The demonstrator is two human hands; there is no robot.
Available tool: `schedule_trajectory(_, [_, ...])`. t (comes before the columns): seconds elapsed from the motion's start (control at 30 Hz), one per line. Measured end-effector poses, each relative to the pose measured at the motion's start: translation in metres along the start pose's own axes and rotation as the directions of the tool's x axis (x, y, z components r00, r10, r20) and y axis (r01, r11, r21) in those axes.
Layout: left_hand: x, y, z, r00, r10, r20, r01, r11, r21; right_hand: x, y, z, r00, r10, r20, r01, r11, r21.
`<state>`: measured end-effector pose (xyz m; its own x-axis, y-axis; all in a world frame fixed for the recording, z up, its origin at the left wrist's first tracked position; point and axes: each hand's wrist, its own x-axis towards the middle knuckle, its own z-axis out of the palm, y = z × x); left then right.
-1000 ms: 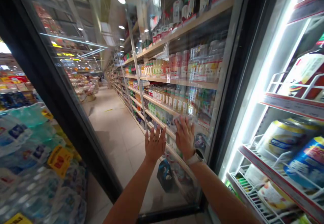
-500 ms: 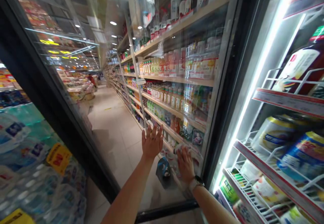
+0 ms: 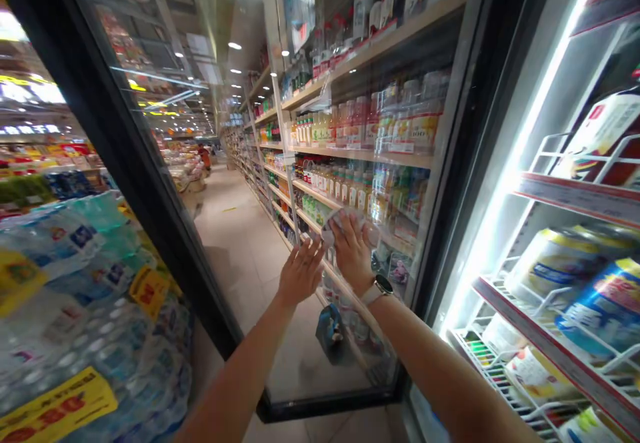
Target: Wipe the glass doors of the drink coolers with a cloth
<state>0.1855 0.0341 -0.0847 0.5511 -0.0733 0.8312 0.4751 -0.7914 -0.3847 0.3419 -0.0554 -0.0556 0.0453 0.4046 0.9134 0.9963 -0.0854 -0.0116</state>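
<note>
A glass door (image 3: pixel 300 369) with a black frame stands open before me, and shelves of drinks show in its pane. My right hand (image 3: pixel 351 249), with a watch (image 3: pixel 383 285) at the wrist, presses a pale crumpled cloth (image 3: pixel 370 235) flat on the glass. The cloth sticks out around its fingers. Just to the left, my left hand (image 3: pixel 301 271) lies on the pane with its fingers stretched and nothing in it. The fingertips of my left hand come close to the cloth's left edge.
On the right, a lit cooler holds cans (image 3: pixel 603 309) and bottles on wire shelves (image 3: pixel 575 196). Shrink-wrapped water bottles (image 3: pixel 115 336) with yellow price signs (image 3: pixel 65 406) are stacked at the left. The black door frame (image 3: pixel 150 229) slants between them and the pane.
My right hand has slid the cloth up and slightly left across the glass. My left hand stays on the pane, turned a little toward the right. The view has shifted slightly.
</note>
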Motion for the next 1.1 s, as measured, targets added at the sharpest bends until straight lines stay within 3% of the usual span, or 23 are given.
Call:
schedule_trajectory(0.07, [-0.006, -0.030, -0.020, 0.999, -0.029, 0.018, 0.028, 0.999, 0.038, -0.004, 0.000, 0.001, 1.000, -0.011, 0.001, 0.011, 1.000, 0.000])
schedule_trajectory(0.17, [-0.017, -0.075, -0.043, 0.963, -0.264, -0.053, 0.269, 0.951, 0.150, -0.026, -0.005, 0.011, 1.000, 0.011, 0.002, -0.011, 1.000, 0.008])
schedule_trajectory(0.23, [-0.022, -0.095, -0.050, 0.938, -0.336, -0.084, 0.345, 0.924, 0.163, -0.047, -0.015, 0.021, 1.000, 0.003, -0.008, -0.003, 1.000, 0.001])
schedule_trajectory(0.4, [-0.032, -0.098, -0.051, 0.948, -0.298, -0.109, 0.312, 0.939, 0.143, -0.109, -0.046, 0.045, 0.997, -0.072, -0.029, 0.071, 0.997, -0.032])
schedule_trajectory(0.5, [-0.032, -0.091, -0.054, 0.951, -0.284, -0.122, 0.301, 0.941, 0.155, -0.118, -0.060, 0.044, 0.996, -0.085, 0.020, 0.086, 0.995, -0.047])
schedule_trajectory(0.57, [-0.032, -0.090, -0.056, 0.951, -0.285, -0.117, 0.301, 0.940, 0.161, -0.090, -0.069, 0.034, 0.995, -0.095, 0.040, 0.097, 0.994, -0.044])
schedule_trajectory(0.77, [-0.030, -0.095, -0.053, 0.958, -0.261, -0.115, 0.278, 0.945, 0.172, 0.071, -0.093, 0.000, 0.996, -0.029, -0.084, 0.031, 0.999, 0.020])
schedule_trajectory(0.83, [-0.030, -0.098, -0.050, 0.961, -0.239, -0.140, 0.262, 0.948, 0.180, 0.088, -0.098, 0.000, 0.992, -0.023, -0.122, 0.024, 1.000, 0.011])
schedule_trajectory(0.93, [-0.029, -0.101, -0.046, 0.964, -0.214, -0.156, 0.240, 0.955, 0.176, 0.052, -0.103, 0.020, 0.993, -0.076, -0.091, 0.072, 0.996, -0.045])
schedule_trajectory(1.1, [-0.029, -0.104, -0.044, 0.968, -0.195, -0.159, 0.218, 0.965, 0.146, -0.077, -0.107, 0.068, 0.977, -0.211, 0.000, 0.210, 0.973, -0.096])
